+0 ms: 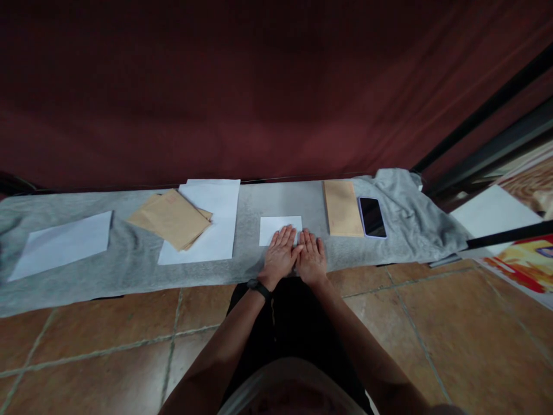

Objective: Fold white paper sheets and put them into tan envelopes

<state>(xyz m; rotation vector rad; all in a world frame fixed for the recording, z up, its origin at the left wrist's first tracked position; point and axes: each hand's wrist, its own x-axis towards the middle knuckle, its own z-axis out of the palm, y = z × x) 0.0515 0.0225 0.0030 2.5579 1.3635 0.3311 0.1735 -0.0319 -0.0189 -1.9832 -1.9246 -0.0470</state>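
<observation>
So the thing to look at is the small white paper rectangle (268, 229), lying flat on a long grey fabric cover (283, 197). The left hand (280, 253), black watch (260, 288) on its wrist, is palm down with fingers out straight over the paper's near edge. The right hand (311, 259) is just as flat at the paper's near right corner; neither one's gripping anything. Right of the paper there's a tan rectangular paper envelope (343, 210), then a dark-screened phone in a lavender case (372, 217). Left of it, a loose pile of tan paper envelopes (179, 216) overlaps a big white paper sheet (218, 242), and another white paper sheet (63, 243) lies further left.
</observation>
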